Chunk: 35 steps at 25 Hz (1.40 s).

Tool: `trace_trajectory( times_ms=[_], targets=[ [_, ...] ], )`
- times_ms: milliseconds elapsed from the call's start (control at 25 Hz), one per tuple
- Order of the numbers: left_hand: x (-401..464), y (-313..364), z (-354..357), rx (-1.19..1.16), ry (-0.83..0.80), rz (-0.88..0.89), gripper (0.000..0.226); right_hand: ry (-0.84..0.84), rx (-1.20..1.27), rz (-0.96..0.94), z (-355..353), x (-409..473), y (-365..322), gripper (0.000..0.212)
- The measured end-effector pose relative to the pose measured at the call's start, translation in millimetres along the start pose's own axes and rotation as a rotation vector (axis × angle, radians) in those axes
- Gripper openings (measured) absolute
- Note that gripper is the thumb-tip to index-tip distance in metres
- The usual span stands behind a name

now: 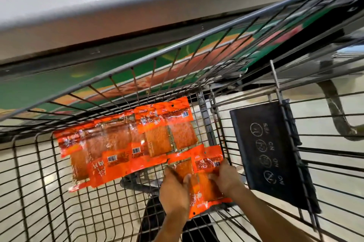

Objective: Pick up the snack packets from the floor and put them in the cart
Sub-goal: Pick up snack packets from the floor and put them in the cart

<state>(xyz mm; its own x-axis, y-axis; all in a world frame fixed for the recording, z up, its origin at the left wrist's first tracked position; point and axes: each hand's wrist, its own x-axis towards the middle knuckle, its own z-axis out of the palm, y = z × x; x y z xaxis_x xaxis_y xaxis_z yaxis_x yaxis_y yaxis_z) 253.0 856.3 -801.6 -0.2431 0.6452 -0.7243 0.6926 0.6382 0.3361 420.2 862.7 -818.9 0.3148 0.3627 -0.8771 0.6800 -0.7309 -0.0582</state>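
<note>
Down inside the wire cart [35,162], two orange snack packets [204,180] are gripped between the left hand [175,192] and the right hand [226,178], fingers curled over them. More packets [126,143] are spread on the cart's mesh floor just beside; a black seat flap [271,155] hangs at the right.

— What reads on the black flap [269,155] of the cart's child seat?
— "YES" once, "NO" three times, beside round pictograms.
— And the orange snack packets [126,143]?
— Barcodes; their print stays illegible.
</note>
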Motion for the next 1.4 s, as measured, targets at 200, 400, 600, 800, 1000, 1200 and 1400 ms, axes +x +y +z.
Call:
trace_trajectory(
  times_ms=[200, 400, 600, 800, 1000, 1200, 1400],
  targets=[
    [-6.8, 13.8, -16.6, 0.058, -0.059, 0.068, 0.035, 0.068, -0.081, 0.004, 4.0, -15.5, -6.3, 0.046],
    [-11.8, 2.0, -29.9, 0.279, -0.017, 0.121, 0.056, 0.151, -0.253, -0.014, -1.5, -29.5, -10.1, 0.029],
    [-15.3, -0.1, -54.2, 0.541, -0.110, 0.158, 0.059, 0.198, -0.433, -0.080, -13.5, -44.1, -14.9, 0.034],
    [-30.0, 4.5, -97.5, 0.655, -0.008, 0.268, 0.061, 0.257, -0.469, -0.238, -32.3, -88.0, -28.2, 0.032],
    [-108.0, 12.1, -213.8, 0.516, 0.275, 0.406, 0.068, 0.505, -0.516, -0.476, -60.8, -211.4, -73.9, 0.052],
    [-235.6, 2.8, -366.6, 0.454, 0.521, 0.495, 0.072, 0.745, -0.417, -0.708, -85.2, -390.5, -142.4, 0.064],
    [-341.9, -46.0, -497.0, 0.388, 0.739, 0.405, 0.072, 0.747, -0.353, -0.880, -76.9, -547.5, -225.9, 0.094]
  ],
)
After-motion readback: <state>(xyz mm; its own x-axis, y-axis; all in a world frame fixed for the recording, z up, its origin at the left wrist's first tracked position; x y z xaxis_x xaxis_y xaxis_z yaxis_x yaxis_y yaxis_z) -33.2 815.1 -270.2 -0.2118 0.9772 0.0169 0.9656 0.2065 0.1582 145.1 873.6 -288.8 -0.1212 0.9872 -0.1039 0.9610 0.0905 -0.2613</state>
